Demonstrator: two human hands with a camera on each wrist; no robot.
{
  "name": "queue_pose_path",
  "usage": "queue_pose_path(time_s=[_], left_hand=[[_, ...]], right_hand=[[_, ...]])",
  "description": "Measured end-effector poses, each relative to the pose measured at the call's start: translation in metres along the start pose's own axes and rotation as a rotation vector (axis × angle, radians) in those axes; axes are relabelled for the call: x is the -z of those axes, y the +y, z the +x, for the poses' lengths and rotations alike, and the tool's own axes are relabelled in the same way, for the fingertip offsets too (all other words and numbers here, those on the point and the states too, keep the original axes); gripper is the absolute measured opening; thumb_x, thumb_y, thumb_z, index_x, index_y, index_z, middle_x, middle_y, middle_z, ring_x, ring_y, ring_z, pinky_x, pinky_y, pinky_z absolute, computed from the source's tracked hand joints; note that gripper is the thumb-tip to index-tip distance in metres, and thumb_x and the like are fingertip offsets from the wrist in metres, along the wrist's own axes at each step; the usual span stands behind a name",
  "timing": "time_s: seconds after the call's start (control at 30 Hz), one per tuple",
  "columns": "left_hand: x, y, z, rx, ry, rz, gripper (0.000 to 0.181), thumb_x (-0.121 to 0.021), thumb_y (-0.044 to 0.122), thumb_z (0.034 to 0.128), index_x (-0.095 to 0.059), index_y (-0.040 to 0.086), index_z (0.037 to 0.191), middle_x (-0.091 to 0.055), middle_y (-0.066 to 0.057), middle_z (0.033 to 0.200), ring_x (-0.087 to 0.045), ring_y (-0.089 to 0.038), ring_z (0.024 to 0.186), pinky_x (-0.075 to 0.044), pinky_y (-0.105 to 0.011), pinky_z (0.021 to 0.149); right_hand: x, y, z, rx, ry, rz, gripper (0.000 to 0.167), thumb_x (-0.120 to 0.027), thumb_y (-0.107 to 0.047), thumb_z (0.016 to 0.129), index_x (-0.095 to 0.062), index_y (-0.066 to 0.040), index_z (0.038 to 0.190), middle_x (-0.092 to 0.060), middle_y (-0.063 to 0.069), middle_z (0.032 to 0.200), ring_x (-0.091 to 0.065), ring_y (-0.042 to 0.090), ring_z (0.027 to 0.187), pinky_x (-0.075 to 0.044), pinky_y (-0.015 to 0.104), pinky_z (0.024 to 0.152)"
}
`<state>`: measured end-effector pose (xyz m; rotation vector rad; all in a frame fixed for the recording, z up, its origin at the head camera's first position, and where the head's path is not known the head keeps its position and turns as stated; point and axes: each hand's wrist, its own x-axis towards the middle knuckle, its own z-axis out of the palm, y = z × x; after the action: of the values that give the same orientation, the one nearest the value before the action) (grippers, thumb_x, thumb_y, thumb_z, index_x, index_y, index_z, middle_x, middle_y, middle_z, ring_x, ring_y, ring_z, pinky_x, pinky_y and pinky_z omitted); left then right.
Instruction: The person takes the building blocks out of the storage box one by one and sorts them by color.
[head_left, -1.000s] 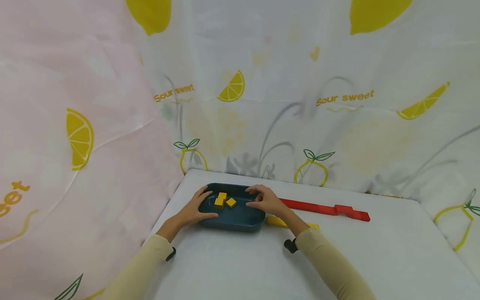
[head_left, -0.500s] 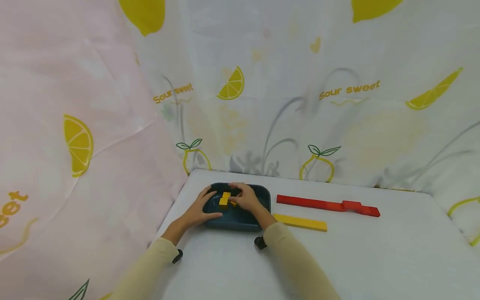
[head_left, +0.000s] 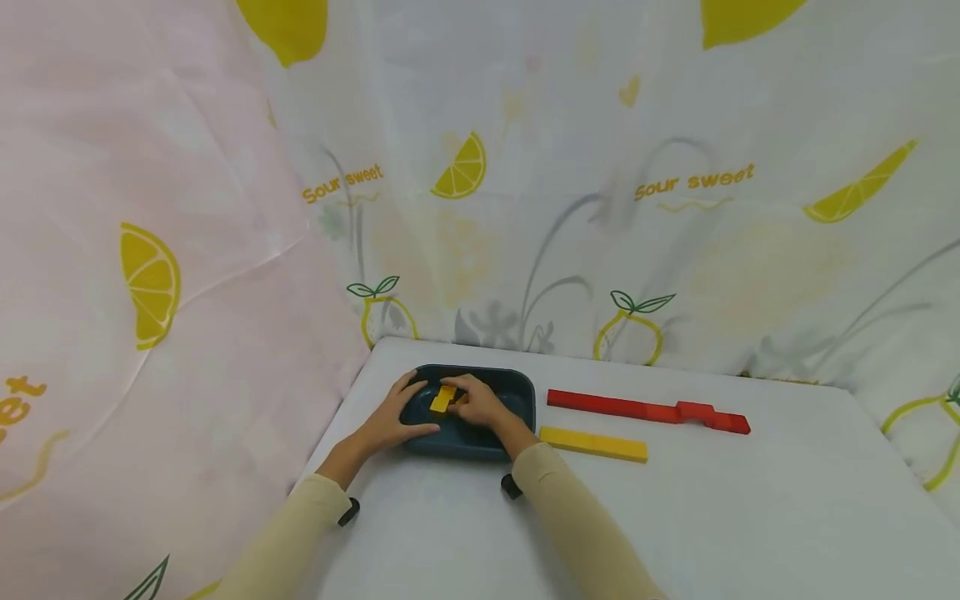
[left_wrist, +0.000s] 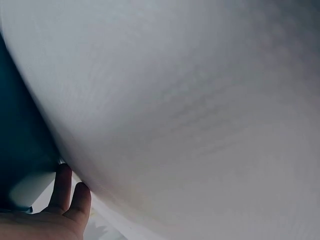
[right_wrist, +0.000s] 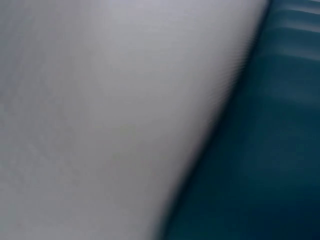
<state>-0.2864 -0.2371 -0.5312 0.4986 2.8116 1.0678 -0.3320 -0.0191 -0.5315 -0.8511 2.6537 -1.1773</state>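
Note:
In the head view a dark teal tray (head_left: 480,447) stands on the white table, with small yellow blocks (head_left: 442,401) toward its left end. My left hand (head_left: 384,423) holds the tray's left end, thumb at the near rim and fingers toward the far side. The left wrist view shows two of its fingers (left_wrist: 80,202) along the tray's outer wall (left_wrist: 20,125). Inside the tray, my right hand (head_left: 480,406) pinches a yellow block (head_left: 462,400), mostly hidden by the fingers, close beside the others. The right wrist view shows only the tray wall (right_wrist: 260,150) and table, blurred.
Right of the tray lies a long red bar (head_left: 600,402) with a stepped, notched right end. Nearer to me is a flat yellow bar (head_left: 596,443). A lemon-print cloth (head_left: 555,167) hangs behind the table and along its left side.
My right hand has moved left from the tray's right rim to the yellow blocks and taken one between its fingers. The left hand stays at the tray's left end.

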Motion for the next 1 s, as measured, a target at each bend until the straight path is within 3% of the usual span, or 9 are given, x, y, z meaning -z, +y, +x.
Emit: queue_pose_path(time_s=[0.13,0.4,0.77,1.0], left_hand=[[-0.0015,-0.0011,-0.0023,0.005,-0.004,0.009,0.096,-0.075,0.056,0.0802,-0.033,0.013,0.155,-0.010,-0.012,0.166,-0.019,-0.040,0.150,-0.025,-0.066,0.114],[-0.0011,0.0002,-0.0029,-0.008,0.005,-0.006,0.093,-0.074,0.054,0.0823,-0.033,0.012,0.154,-0.009,-0.012,0.166,-0.020,-0.042,0.149,-0.026,-0.068,0.113],[0.0003,-0.0011,-0.0018,-0.004,0.002,0.014,0.092,-0.074,0.055,0.0822,-0.034,0.013,0.154,-0.009,-0.012,0.166,-0.020,-0.041,0.149,-0.026,-0.067,0.113],[-0.0009,0.0001,-0.0013,-0.003,0.007,0.005,0.090,-0.074,0.053,0.0824,-0.036,0.012,0.153,-0.009,-0.012,0.166,-0.019,-0.041,0.149,-0.025,-0.067,0.114]], right_hand=[[-0.0043,0.0006,-0.0001,-0.012,-0.032,-0.034,0.043,-0.074,-0.009,0.087,-0.066,-0.008,0.129,-0.063,0.013,0.125,-0.059,0.027,0.113,-0.050,0.041,0.100],[-0.0027,-0.0014,0.0004,-0.044,-0.048,-0.001,0.039,-0.076,-0.013,0.087,-0.069,-0.011,0.125,-0.065,0.010,0.126,-0.059,0.025,0.113,-0.049,0.042,0.101],[-0.0018,-0.0070,-0.0001,-0.061,0.001,0.063,0.029,-0.077,-0.011,0.086,-0.068,-0.006,0.113,-0.070,0.011,0.116,-0.064,0.023,0.105,-0.052,0.038,0.097],[-0.0050,-0.0024,-0.0005,-0.043,-0.018,-0.026,0.042,-0.073,-0.015,0.089,-0.062,-0.007,0.129,-0.067,0.012,0.121,-0.063,0.025,0.110,-0.051,0.040,0.099]])
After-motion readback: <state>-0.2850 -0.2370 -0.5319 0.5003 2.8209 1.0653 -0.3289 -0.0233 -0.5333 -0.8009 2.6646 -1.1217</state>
